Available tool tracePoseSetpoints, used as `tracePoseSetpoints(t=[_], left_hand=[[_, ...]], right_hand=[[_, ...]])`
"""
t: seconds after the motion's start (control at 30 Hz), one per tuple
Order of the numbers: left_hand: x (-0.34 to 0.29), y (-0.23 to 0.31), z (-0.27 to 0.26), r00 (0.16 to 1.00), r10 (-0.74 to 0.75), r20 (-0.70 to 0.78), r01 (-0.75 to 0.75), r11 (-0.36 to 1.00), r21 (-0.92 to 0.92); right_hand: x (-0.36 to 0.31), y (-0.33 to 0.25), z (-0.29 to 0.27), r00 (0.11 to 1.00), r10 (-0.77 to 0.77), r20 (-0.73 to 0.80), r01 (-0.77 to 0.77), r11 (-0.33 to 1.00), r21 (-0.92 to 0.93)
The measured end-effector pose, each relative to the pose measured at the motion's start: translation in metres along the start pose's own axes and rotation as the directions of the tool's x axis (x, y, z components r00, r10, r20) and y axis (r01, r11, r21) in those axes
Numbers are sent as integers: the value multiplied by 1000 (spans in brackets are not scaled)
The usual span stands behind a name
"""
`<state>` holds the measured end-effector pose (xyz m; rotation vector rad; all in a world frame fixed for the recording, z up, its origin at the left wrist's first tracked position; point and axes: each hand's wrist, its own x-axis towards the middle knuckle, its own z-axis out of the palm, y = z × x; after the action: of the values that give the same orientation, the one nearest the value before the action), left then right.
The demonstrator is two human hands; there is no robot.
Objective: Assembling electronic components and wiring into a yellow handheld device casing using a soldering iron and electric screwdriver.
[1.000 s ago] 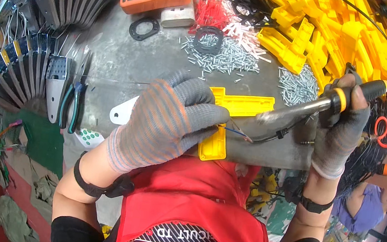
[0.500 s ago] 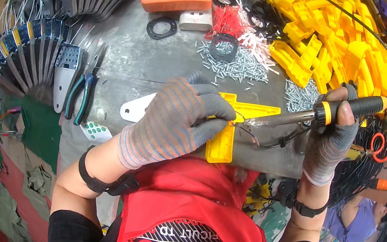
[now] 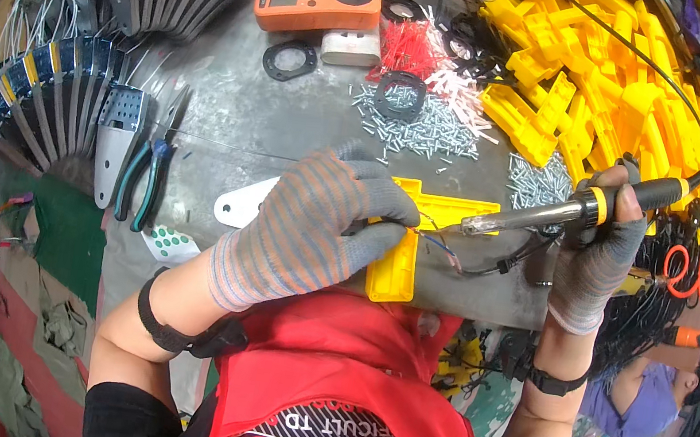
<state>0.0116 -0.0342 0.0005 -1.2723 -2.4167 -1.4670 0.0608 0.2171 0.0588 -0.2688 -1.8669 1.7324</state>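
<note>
My left hand (image 3: pixel 313 227), in a grey striped glove, is closed in a pinch on the ends of thin wires (image 3: pixel 438 244) above a yellow plastic housing (image 3: pixel 392 271). The joint between its fingertips is mostly hidden. In my right hand (image 3: pixel 595 266), gloved with bare fingertips, is a soldering iron (image 3: pixel 538 216) with a black handle. Its tip points left, a little apart from the pinched wires, over the housing's right arm. A white plate with a hole (image 3: pixel 235 205) sticks out from beneath my left hand. A black cable (image 3: pixel 504 264) runs right from the wires.
Pliers (image 3: pixel 153 168) lie left, beside fanned metal parts (image 3: pixel 54 92). At the back stand an orange meter (image 3: pixel 317 6) and a white socket block (image 3: pixel 352 47). Screws (image 3: pixel 417 125), red and pink sleeves (image 3: pixel 410 48) and piled yellow housings (image 3: pixel 600 93) lie farther right. A person (image 3: pixel 642 398) is at lower right.
The soldering iron's tip has drawn back to the right, away from the wires at my left fingertips. My left hand keeps its pinch, almost unmoved.
</note>
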Motion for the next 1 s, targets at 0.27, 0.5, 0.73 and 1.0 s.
tracePoseSetpoints(t=[0.27, 0.5, 0.73, 1.0], left_hand=[[-1, 12, -1, 984, 167, 61, -177, 956, 235], [-5, 10, 4, 953, 300, 28, -293, 899, 325], [7, 13, 8, 968, 248, 46, -250, 914, 319], [-6, -5, 0, 980, 197, -36, -180, 945, 272]], right_hand=[[21, -20, -1, 1000, 0, -3, 0, 1000, -2], [96, 2, 55, 969, -219, 115, 234, 962, -142], [158, 107, 73, 906, -339, 252, 404, 872, -276], [41, -2, 8, 692, 491, 529, -90, 786, -612]])
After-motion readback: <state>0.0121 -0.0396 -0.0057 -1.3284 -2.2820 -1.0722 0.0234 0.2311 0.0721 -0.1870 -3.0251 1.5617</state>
